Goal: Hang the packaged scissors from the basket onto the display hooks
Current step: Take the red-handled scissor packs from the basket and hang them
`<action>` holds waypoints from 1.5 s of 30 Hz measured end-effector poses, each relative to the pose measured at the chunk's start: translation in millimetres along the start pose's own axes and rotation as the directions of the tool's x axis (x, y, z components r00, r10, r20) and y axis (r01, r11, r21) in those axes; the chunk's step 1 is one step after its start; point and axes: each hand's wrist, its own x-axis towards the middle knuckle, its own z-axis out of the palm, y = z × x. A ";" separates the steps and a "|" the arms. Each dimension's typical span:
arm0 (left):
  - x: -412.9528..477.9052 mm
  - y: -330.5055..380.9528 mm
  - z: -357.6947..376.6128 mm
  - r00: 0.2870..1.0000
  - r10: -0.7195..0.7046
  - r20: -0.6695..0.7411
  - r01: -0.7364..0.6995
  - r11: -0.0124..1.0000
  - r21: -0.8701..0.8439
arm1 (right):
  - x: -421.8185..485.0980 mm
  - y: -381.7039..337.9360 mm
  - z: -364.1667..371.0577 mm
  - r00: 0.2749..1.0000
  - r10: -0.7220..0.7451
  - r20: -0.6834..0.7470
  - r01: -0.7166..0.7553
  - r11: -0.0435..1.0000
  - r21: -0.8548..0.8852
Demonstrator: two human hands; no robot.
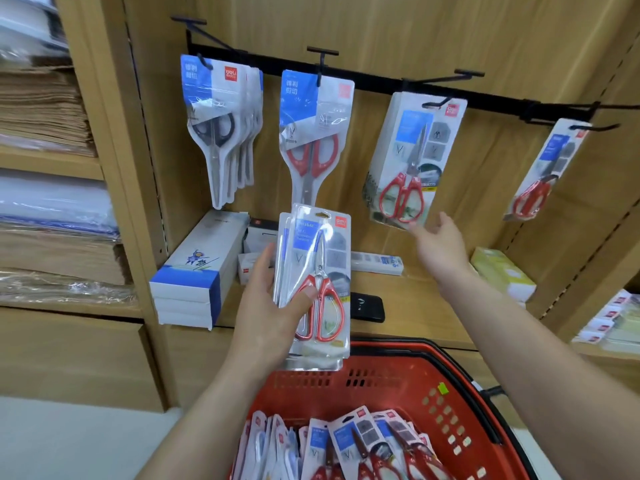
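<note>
My left hand (268,306) grips a small stack of packaged red-handled scissors (320,271), upright above the red basket (450,393). More scissor packs (349,448) lie in the basket. My right hand (441,242) is open, its fingertips at the lower edge of a red-handled pack (408,161) that hangs on the third hook (438,102). Black-handled packs (221,133) hang on the first hook, a red-handled pack (313,133) on the second, and another red-handled pack (543,171) on the far right hook (594,127).
A black rail (381,86) carries the hooks on a wooden back panel. On the shelf below lie white and blue boxes (194,271), small boxes, a black device (367,306) and a yellow-green box (502,271). Paper stacks (45,109) fill the left shelves.
</note>
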 end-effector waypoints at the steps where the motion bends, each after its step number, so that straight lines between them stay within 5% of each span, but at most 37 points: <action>1: 0.2 0.0 -0.3 1.000 0.005 0.003 -0.005 1.000 -0.001 | -14.6 4.3 4.7 0.998 0.024 0.054 -0.024 1.000 -0.004; 5: 2.2 -4.0 0.8 1.000 0.014 -0.016 -0.014 1.000 -0.009 | -93.4 22.9 22.8 0.879 0.027 0.476 -0.128 0.975 0.181; 7: 1.1 -5.7 2.2 0.999 0.018 -0.031 -0.018 1.000 0.002 | -123.3 27.8 27.5 0.826 -0.026 0.563 -0.112 0.971 0.210; 20: -22.9 -5.0 21.5 0.999 -0.024 -0.043 0.028 0.994 0.104 | -127.5 72.5 -18.0 0.962 0.065 0.266 -0.192 0.853 0.486; 27: -32.5 10.0 46.1 0.997 -0.067 -0.046 0.072 0.991 0.111 | -108.8 83.9 -84.1 0.992 0.067 0.107 -0.116 0.823 0.556; 33: -23.8 32.3 95.4 0.999 -0.048 0.017 0.047 0.995 0.090 | -38.6 72.1 -162.8 0.991 0.061 -0.117 0.011 0.845 0.535; 45: 19.9 58.1 184.1 0.992 0.033 0.121 -0.039 0.998 0.048 | 63.1 62.6 -222.3 0.973 0.089 -0.213 0.029 0.870 0.492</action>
